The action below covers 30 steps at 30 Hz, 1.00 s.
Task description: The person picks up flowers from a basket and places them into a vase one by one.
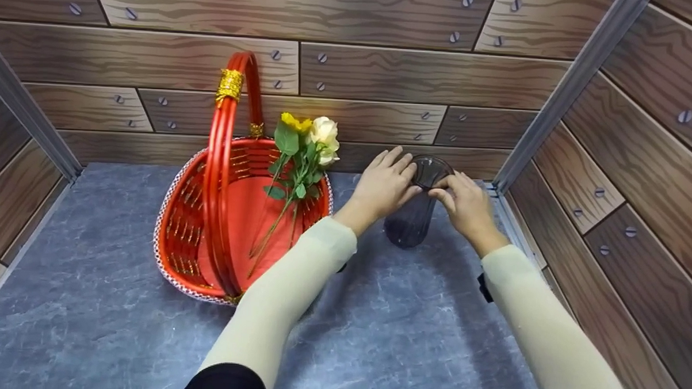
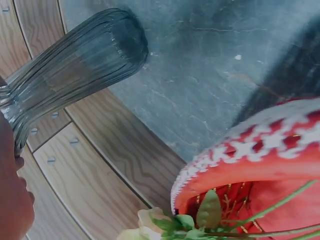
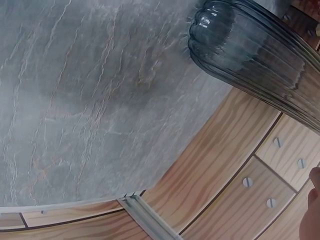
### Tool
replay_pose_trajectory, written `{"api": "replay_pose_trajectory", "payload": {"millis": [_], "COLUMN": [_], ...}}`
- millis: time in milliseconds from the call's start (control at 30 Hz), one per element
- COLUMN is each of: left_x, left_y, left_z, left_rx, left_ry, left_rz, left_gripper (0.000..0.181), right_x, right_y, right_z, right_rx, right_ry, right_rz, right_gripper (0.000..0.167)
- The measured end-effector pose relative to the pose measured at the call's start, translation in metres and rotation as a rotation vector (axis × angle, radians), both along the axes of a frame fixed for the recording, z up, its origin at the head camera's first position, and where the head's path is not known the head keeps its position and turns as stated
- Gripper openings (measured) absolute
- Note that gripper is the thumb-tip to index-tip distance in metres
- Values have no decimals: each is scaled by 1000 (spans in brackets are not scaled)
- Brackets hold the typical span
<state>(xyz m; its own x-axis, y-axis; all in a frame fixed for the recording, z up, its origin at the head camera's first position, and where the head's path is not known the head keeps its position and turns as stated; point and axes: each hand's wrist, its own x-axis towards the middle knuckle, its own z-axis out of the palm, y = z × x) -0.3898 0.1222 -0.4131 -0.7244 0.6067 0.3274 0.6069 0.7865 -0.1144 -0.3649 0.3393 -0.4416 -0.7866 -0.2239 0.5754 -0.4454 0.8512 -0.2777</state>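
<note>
A ribbed, clear grey glass vase (image 1: 409, 222) stands at the right of the grey surface. My left hand (image 1: 385, 184) holds its flared top from the left, thumb in front and fingers stretched toward the back. From the right, my right hand (image 1: 466, 201) grips the rim between thumb and fingers. The left wrist view has the vase (image 2: 90, 55) with part of the left hand (image 2: 12, 190) at its neck. In the right wrist view the vase base (image 3: 215, 40) shows, while just fingertips of the right hand (image 3: 312, 200) appear at the edge.
Left of the vase sits a red woven basket (image 1: 159, 234) with a tall arched handle (image 1: 215, 149). A cream rose (image 1: 324, 133) and a yellow flower (image 1: 295, 122) lean over its back right rim, stems inside. Wood-patterned walls (image 1: 384, 75) enclose the back and sides.
</note>
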Motion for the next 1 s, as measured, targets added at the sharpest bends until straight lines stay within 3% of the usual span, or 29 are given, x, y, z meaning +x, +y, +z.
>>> {"api": "replay_pose_trajectory", "payload": {"millis": [167,333,633,1000], "left_x": [3,4,0,0], "left_y": [-5,-13,-22,-22], "left_z": [-4,-7,5,12], "left_rx": [44,39,-55,-54], "left_ry": [-25,-104,-194,-289], "left_rz": [-13,-12,-57,-16], "left_gripper": [61,73,93,94], "right_x": [6,10,17,12], "right_y": [-5,-9,-7,-9], "right_z": [1,1,4,12], "right_rx": [-16,-11,7,15], "right_ry": [-11,-19,-96,-145], "right_rz": [12,68,148,172], "right_gripper": [35,35,32,28]}}
